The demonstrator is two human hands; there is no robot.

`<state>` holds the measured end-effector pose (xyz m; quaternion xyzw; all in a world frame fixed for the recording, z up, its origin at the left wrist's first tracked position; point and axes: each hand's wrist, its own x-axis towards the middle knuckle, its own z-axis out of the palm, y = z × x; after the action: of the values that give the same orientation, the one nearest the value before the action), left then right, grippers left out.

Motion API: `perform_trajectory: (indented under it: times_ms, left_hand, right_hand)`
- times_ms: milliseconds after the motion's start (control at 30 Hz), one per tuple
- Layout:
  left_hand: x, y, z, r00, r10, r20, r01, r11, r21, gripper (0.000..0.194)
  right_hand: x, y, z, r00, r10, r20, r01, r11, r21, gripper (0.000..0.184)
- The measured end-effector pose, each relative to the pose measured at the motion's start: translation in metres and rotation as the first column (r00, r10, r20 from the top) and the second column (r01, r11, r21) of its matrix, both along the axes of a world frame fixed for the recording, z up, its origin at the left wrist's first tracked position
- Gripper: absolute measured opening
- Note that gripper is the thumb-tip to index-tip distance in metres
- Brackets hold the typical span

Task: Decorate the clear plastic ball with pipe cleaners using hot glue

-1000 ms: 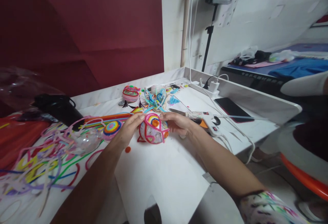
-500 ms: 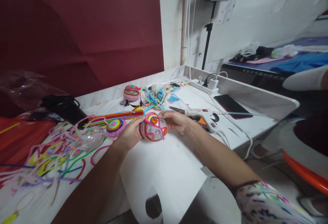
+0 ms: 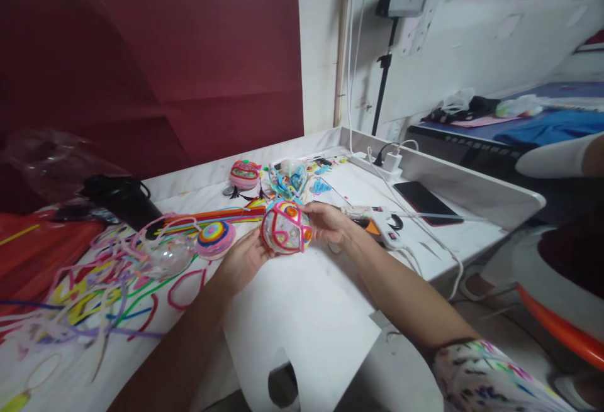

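I held the ball (image 3: 284, 229) (pink-trimmed) near white paper (image 3: 302, 311), left hand (image 3: 246, 259) clamped at eight o'clock, right hand (image 3: 329, 223) clamped at three.

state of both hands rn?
Left hand: holding the clear ball trimmed in pink and red fuzzy strips, from its left side.
Right hand: on the same ball, at its right side.

The bright ball (image 3: 284, 229) fills the gap between the left hand (image 3: 248, 260) and right hand (image 3: 330, 224). There's room over the white paper (image 3: 302, 311). Fuzzy sticks (image 3: 123, 331) block the left, and a white cord (image 3: 458, 273) crosses the right.
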<state>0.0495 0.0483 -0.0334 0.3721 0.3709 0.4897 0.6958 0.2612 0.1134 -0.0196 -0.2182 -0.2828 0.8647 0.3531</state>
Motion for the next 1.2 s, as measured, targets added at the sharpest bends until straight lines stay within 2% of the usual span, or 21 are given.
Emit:
perform_trajectory:
  times_ms: [200, 433, 600, 767, 1200]
  left_hand:
    - [-0.0003, -0.005, -0.0027, 0.999, 0.044, 0.004, -0.044, 0.997, 0.057, 0.015]
    - [-0.0005, -0.0051, -0.0057, 0.998, 0.047, 0.029, -0.048, 0.998, 0.037, 0.011]
    - [-0.0003, -0.0037, -0.0081, 0.994, 0.1, -0.036, -0.099, 0.995, 0.016, 0.009]
    - [0.002, -0.0057, -0.0066, 0.997, 0.073, -0.034, -0.071, 0.996, 0.063, 0.01]
    - [0.0027, -0.0063, -0.008, 0.999, 0.041, 0.029, -0.043, 0.997, 0.059, 0.004]
  right_hand:
    - [-0.0035, -0.0008, -0.0011, 1.0, 0.026, -0.005, -0.026, 0.999, -0.023, 0.028]
    - [-0.0076, -0.0003, -0.0074, 0.997, 0.068, -0.036, -0.069, 0.997, -0.032, 0.029]
    - [-0.0075, 0.0004, -0.007, 0.997, 0.063, -0.047, -0.065, 0.997, -0.05, 0.031]
    - [-0.0073, 0.0001, -0.0061, 0.997, 0.044, -0.064, -0.049, 0.996, -0.07, 0.032]
    - [-0.0088, -0.0017, -0.0048, 0.996, 0.058, -0.064, -0.062, 0.996, -0.07, 0.033]
